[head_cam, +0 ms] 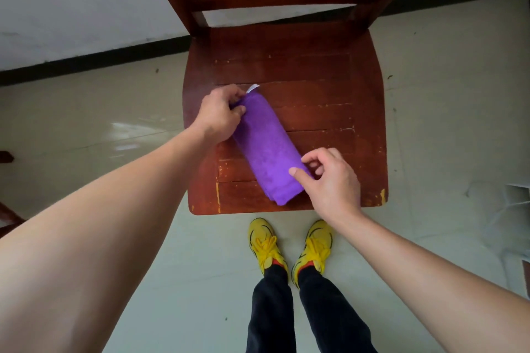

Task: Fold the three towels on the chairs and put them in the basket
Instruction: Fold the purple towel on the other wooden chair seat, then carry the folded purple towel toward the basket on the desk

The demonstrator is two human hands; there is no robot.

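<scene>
A purple towel [265, 146], folded into a long narrow strip with a small white tag at its far end, lies slantwise on the seat of a reddish-brown wooden chair [315, 71]. My left hand [219, 116] grips the strip's far left end, fingers curled round the edge. At the strip's near right end my right hand [329, 178] pinches the cloth between thumb and curled fingers. No basket is in view.
The chair's slatted back rises toward a white wall with a black skirting. Pale glossy floor surrounds the chair. My yellow shoes [289, 249] stand just before the seat's front edge. A pale wire-like object [516, 203] sits at the right edge, and dark wood shows at the far left.
</scene>
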